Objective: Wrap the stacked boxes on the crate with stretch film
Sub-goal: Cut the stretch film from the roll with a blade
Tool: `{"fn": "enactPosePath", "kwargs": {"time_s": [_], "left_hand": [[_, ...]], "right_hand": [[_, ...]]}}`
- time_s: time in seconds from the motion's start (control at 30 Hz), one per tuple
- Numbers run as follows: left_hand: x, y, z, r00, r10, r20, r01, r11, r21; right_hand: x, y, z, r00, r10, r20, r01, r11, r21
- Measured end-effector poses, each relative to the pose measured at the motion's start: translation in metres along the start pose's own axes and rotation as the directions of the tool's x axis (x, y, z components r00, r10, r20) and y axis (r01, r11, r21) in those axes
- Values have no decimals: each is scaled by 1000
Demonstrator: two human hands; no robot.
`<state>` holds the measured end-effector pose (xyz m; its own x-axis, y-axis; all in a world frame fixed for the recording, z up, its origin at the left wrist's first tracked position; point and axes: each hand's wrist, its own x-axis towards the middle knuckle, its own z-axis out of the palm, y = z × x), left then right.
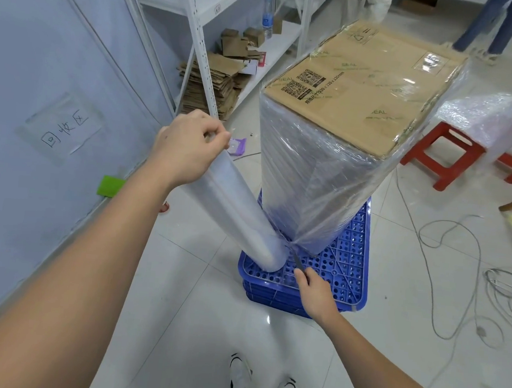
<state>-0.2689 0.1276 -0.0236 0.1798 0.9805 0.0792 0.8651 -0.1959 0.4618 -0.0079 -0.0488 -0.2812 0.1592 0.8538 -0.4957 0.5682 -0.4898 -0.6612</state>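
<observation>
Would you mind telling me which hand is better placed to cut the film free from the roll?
The right hand: it holds a blade at the film beside the stack's base, while the left hand steadies the stretch film roll.

boxes (326,175) on crate (347,262), roll (238,210) left

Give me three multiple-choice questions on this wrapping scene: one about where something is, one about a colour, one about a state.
1. Where does the lower end of the film roll rest?
A. on the crate
B. on the floor
C. on top of the boxes

2. What colour is the crate?
A. red
B. green
C. blue

3. What state are the sides of the stacked boxes in?
A. bare cardboard
B. covered in film
C. taped with paper

Answers:
1 A: the roll leans with its foot on the crate's perforated top, the left hand holding its upper end.
2 C: the plastic is blue.
3 B: shiny film covers the sides, while the right hand holds a blade at the base.
</observation>
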Motion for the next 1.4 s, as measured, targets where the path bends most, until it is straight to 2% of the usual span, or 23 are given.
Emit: {"fn": "enactPosePath", "kwargs": {"time_s": [0.37, 0.5, 0.7, 1.03, 1.13, 1.27, 1.4], "left_hand": [[3, 4, 3, 1000, 14, 3, -14, 1000, 5], [3, 2, 2, 1000, 11, 3, -11, 1000, 1], [2, -4, 0, 1000, -6, -11, 6, 1000, -17], [1, -3, 2, 1000, -6, -17, 5, 999, -32], [2, -5, 2, 1000, -2, -23, 2, 1000, -22], [3, -4, 3, 1000, 9, -19, -9, 1000, -19], [5, 0, 3, 1000, 15, -21, -15, 999, -33]], "right_hand": [[40, -36, 2, 999, -19, -31, 21, 997, 72], [28, -13, 4, 1000, -25, -9, 25, 1000, 4], [10, 32, 5, 997, 68, 20, -66, 992, -103], [55, -16, 5, 999, 33, -1, -33, 999, 28], [40, 5, 8, 999, 34, 13, -34, 999, -20], [20, 48, 11, 992, 124, 33, -120, 986, -120], [31, 44, 8, 993, 108, 37, -102, 985, -137]]}}
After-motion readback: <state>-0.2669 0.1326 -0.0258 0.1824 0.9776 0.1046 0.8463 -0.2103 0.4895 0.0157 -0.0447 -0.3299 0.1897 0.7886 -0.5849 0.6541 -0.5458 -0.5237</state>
